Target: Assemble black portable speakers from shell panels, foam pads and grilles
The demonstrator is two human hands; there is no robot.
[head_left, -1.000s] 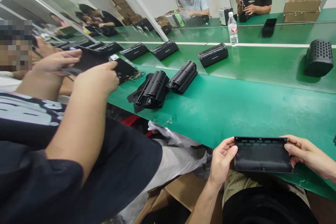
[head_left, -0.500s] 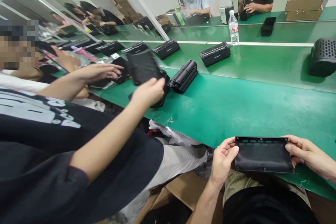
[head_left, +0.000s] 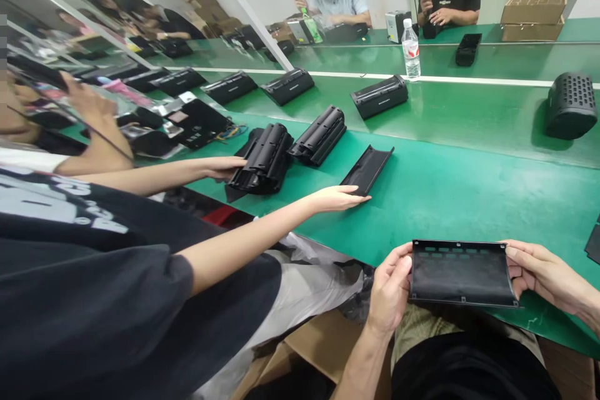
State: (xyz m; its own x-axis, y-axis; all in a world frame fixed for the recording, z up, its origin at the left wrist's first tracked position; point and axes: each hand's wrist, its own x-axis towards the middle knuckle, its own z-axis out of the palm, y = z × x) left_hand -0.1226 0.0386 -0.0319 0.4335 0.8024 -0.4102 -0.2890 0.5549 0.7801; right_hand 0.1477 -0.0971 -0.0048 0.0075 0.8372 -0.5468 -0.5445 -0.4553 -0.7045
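Between my two hands is a curved black plastic panel (head_left: 462, 275) with rows of slots along its far edge and small screw tabs at its rims. My left hand (head_left: 391, 284) pinches its left end, thumb on top. At the opposite end my right hand (head_left: 539, 269) grips the panel, fingers partly hidden behind it. The panel is held level above the near edge of the green table (head_left: 492, 200). A similar black panel (head_left: 368, 169) lies farther off to the left, under a co-worker's hand.
The co-worker's other hand touches a stack of black panels (head_left: 265, 159); another stack (head_left: 321, 134) stands beside it. Black speaker housings (head_left: 380, 97) line the table. A water bottle (head_left: 411, 50) and a perforated black housing (head_left: 570, 106) stand farther back. A cardboard box (head_left: 323, 340) is below.
The co-worker beside me has brought a black panel down onto the table and put the other hand on the stack. My hands still hold my panel, now tilted slightly differently.
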